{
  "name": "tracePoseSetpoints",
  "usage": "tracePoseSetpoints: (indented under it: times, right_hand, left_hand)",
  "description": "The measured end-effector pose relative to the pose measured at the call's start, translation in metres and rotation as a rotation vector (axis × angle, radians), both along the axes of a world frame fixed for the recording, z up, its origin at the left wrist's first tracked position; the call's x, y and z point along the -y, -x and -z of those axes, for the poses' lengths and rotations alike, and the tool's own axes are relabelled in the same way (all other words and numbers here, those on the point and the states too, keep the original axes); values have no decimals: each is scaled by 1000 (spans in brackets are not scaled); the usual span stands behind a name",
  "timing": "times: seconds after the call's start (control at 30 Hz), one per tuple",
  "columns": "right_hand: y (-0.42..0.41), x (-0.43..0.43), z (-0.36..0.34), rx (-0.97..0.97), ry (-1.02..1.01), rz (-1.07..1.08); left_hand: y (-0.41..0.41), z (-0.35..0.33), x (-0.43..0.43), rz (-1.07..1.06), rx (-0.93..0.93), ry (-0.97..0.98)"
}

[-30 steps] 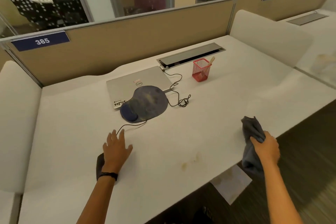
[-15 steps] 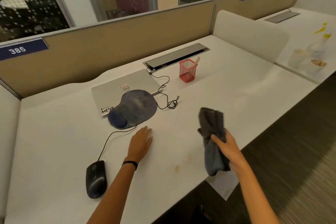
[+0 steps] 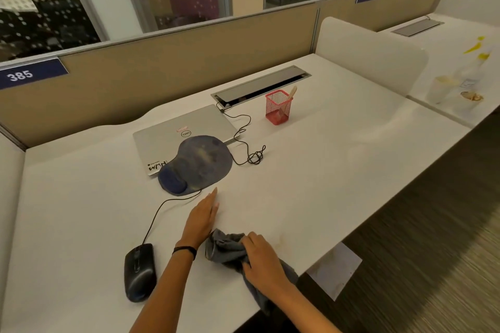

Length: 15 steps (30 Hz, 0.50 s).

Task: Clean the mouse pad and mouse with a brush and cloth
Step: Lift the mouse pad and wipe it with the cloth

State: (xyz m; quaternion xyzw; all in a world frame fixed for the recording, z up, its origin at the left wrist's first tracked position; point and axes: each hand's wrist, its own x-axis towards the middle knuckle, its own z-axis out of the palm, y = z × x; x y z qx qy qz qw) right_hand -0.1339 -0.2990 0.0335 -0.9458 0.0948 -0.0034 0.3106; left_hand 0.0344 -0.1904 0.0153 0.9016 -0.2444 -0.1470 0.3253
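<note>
A dusty blue mouse pad (image 3: 200, 162) with a wrist rest lies partly on a closed silver laptop (image 3: 176, 135). A black wired mouse (image 3: 139, 272) sits near the front edge of the white desk (image 3: 324, 170), left of my forearm. My left hand (image 3: 201, 217) lies flat on the desk with straight fingers, just in front of the pad. My right hand (image 3: 263, 261) grips a crumpled grey cloth (image 3: 224, 249) down on the desk, right beside my left wrist. A wooden brush handle (image 3: 290, 93) sticks out of a red mesh cup (image 3: 277, 107).
A black cable (image 3: 249, 149) coils to the right of the laptop, running from a grey cable tray (image 3: 259, 86). Beige partitions wall the back. A white divider (image 3: 370, 54) stands at right, with cups on the neighbouring desk. A faint stain marks the desk near the front edge.
My right hand carried the grey cloth from the desk's right edge leftward and set it down beside my left wrist. My left hand left the mouse and moved right, toward the pad.
</note>
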Motion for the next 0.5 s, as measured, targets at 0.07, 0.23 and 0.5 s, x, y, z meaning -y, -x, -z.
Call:
tracePoseSetpoints:
  times: [0.07, 0.23, 0.5]
  right_hand:
    - [-1, 1, 0, 30, 55, 27]
    - [-8, 15, 5, 101, 129, 123]
    - [-13, 124, 9, 86, 199, 448]
  left_hand:
    - [-1, 1, 0, -4, 5, 6]
    - [-2, 4, -1, 10, -21, -13]
    - [-5, 3, -4, 90, -21, -102]
